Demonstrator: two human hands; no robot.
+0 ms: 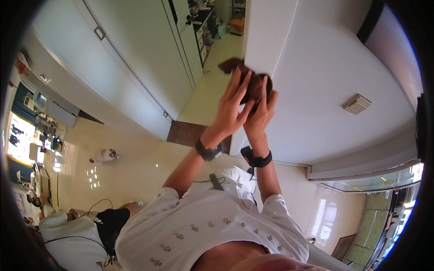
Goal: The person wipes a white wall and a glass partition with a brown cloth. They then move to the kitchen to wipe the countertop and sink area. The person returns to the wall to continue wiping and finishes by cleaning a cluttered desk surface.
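Observation:
A dark brown cloth (252, 86), crumpled, is held up in both my hands against or close to the edge of a white door frame (266, 40). My left hand (230, 105) has its fingers over the cloth's near side, with one end of the cloth sticking out past the fingertips. My right hand (262, 108) grips the other part, its fingers spread over the folds. The two hands almost touch at the thumbs. Black bands sit on both wrists. How the cloth lies behind the fingers is hidden.
A pale door (142, 44) stands at the left of the doorway, a white wall with a light switch (357, 104) at the right. A small light-furred animal (104, 155) is on the tiled floor. Another person (74, 233) in a white top is at the lower left.

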